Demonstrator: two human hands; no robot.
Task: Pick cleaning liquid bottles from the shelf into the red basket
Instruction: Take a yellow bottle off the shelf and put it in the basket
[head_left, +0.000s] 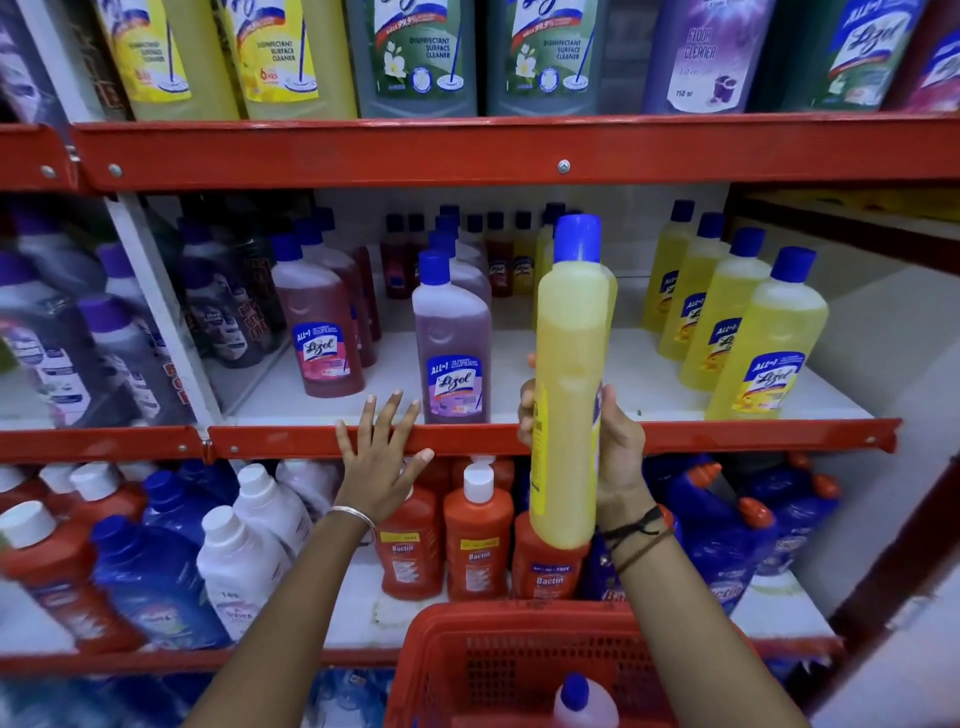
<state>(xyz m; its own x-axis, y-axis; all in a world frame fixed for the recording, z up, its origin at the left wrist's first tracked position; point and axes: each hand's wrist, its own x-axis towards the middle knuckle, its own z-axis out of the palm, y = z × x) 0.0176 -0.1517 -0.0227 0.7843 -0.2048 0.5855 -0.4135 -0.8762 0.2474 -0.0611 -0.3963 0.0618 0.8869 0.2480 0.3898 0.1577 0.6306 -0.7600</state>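
Note:
My right hand (615, 447) grips a tall yellow bottle (571, 332) with a blue cap, held upright in front of the middle shelf. Spread open, my left hand (379, 457) rests its fingers on the red front edge of the middle shelf (291, 441), just left of a purple bottle (452, 338). The red basket (498, 660) sits low at the bottom centre, below the yellow bottle, and a blue-capped bottle (584, 701) lies inside it. A row of yellow bottles (763, 338) stands at the shelf's right.
Pink bottles (319, 322) stand left of the purple one. The upper shelf holds large yellow, green and purple bottles (415, 57). The lower shelf carries orange bottles (475, 530), white bottles (244, 561) and blue bottles (727, 525). A red upright post (893, 561) stands at the right.

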